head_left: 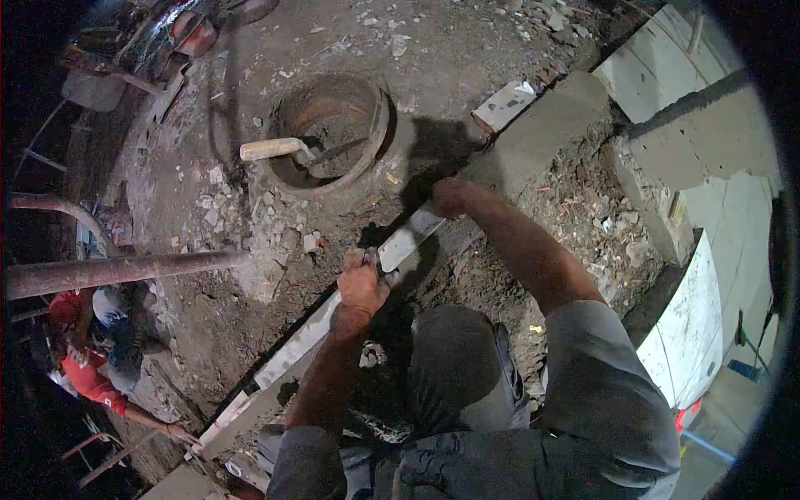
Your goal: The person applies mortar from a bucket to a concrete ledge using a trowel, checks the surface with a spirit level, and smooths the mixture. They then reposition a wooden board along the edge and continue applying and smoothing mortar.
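A long, narrow, pale straightedge board (304, 337) runs diagonally from the lower left up to the middle of the head view. My left hand (364, 283) is closed around it near its middle, fingers wrapped over the edge. Further up, my right hand (452, 198) is closed at the board's upper end, its fingers partly hidden. Beyond my hands stands a round mortar tub (379, 125) with some dark mix inside. A trowel (271, 149) lies across its rim, wooden handle outward.
Smoothed mortar (546, 121) and a pale block (505, 105) lie at upper right, above loose rubble (583, 200). A wooden pole (125, 273) juts in from the left. A crouching person in red (87, 367) reaches a hand (179, 433) to the strip's lower-left end.
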A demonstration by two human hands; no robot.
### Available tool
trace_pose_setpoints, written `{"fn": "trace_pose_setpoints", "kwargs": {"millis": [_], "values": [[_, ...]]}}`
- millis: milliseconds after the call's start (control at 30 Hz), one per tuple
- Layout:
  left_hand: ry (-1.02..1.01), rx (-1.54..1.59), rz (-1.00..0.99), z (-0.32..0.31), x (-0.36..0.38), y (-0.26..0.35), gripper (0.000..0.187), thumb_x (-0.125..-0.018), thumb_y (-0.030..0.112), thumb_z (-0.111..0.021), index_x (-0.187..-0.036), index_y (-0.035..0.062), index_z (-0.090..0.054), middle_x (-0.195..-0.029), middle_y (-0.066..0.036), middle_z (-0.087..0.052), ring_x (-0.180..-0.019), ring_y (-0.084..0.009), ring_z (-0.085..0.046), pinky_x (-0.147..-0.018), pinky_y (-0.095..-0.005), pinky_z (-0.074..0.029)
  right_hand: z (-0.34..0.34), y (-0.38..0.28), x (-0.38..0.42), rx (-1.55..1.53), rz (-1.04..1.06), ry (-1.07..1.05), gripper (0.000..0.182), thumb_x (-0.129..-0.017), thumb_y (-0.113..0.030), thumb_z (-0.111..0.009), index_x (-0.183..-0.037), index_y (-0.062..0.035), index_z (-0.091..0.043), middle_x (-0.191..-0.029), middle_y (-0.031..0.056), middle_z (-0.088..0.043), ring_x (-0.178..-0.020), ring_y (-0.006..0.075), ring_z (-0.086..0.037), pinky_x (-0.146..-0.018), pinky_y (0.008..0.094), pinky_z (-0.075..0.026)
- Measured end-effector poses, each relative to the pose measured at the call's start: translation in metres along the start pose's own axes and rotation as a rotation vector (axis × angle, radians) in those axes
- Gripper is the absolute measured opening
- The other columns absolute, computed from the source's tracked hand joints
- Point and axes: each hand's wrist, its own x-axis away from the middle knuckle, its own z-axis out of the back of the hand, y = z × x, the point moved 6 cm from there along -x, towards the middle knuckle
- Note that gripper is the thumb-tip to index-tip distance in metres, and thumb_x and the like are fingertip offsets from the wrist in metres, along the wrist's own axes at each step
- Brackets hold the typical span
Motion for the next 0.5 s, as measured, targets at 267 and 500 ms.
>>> {"fn": "trace_pose_setpoints", "kwargs": {"millis": [267,500], "values": [[0.078,0.039,-0.029,0.014,0.0,0.012,0.059,-0.069,0.039,-0.066,-0.112,0.001,-0.053,-0.1,-0.018,-0.055,-0.101,-0.0343,-0.051,-0.087,-0.0421,-0.043,0.003,-0.009,0.01,0.141,0.005,-0.103,0.014,-0.06,-0.012,-0.066,-0.068,-0.0004,-0.067,-0.065,0.0128,-0.064,-0.061,0.0242,-0.063,-0.055,0.0392,-0.049],[0.062,0.112,0.046,0.015,0.015,0.006,0.062,-0.072,0.031,-0.066,-0.123,0.0016,-0.046,-0.106,-0.016,-0.052,-0.102,-0.0322,-0.048,-0.095,-0.044,-0.035,0.034,-0.011,0.052,-0.129,-0.058,-0.018,0.013,-0.066,-0.01,-0.061,-0.072,-0.0003,-0.067,-0.066,0.0125,-0.064,-0.061,0.0226,-0.064,-0.055,0.0375,-0.05]]}}
